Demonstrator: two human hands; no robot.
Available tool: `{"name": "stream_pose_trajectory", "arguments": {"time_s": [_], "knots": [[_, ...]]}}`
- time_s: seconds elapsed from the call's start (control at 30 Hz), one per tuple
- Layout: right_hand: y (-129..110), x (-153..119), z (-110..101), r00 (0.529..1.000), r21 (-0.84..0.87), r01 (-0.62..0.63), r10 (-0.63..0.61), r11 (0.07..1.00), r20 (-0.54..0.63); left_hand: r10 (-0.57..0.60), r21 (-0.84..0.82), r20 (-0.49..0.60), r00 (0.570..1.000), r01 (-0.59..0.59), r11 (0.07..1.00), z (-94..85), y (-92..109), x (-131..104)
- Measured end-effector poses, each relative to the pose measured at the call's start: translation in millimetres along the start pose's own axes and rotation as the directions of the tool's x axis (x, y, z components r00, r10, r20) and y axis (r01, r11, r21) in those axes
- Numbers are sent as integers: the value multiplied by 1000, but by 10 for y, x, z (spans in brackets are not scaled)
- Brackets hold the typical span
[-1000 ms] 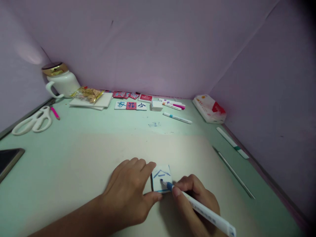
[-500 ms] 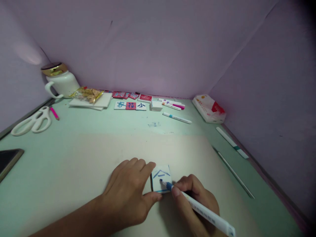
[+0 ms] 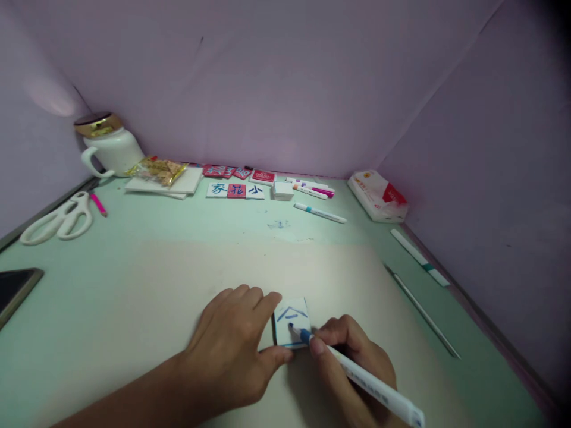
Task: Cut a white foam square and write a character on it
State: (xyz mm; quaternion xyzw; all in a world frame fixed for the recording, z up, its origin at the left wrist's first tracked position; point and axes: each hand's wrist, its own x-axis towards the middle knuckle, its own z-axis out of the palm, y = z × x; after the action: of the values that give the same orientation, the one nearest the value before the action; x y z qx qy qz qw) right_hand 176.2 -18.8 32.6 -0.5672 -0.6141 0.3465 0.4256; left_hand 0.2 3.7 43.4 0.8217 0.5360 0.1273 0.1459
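Note:
A small white square card [image 3: 286, 334] with blue marker strokes in its upper half lies in front of me, perhaps with more cards beneath it. My left hand [image 3: 236, 339] pins it from the left, index fingertip at the upper left corner and thumb along the lower edge. Between the thumb and fingers of my right hand [image 3: 352, 356] is a white marker [image 3: 370, 380] with a blue collar. Its dark tip meets the card near the middle, just under a short stroke. Part of the card's right side is hidden behind the marker and fingers.
Toward the back are lettered cards [image 3: 236, 191], a white card stack [image 3: 282, 191], several markers [image 3: 319, 213] and a tissue pack [image 3: 377, 197]. Scissors [image 3: 66, 219], a mug [image 3: 118, 151] and a phone [image 3: 18, 291] stand left. A thin metal rod [image 3: 423, 312] lies right.

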Motion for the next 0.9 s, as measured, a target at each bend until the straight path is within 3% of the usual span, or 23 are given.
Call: {"name": "stream_pose_trajectory", "arguments": {"time_s": [0.9], "knots": [[8, 10, -15, 998, -18, 46, -45, 999, 33, -2, -16, 14, 1000, 2, 1000, 7, -2, -21]]}}
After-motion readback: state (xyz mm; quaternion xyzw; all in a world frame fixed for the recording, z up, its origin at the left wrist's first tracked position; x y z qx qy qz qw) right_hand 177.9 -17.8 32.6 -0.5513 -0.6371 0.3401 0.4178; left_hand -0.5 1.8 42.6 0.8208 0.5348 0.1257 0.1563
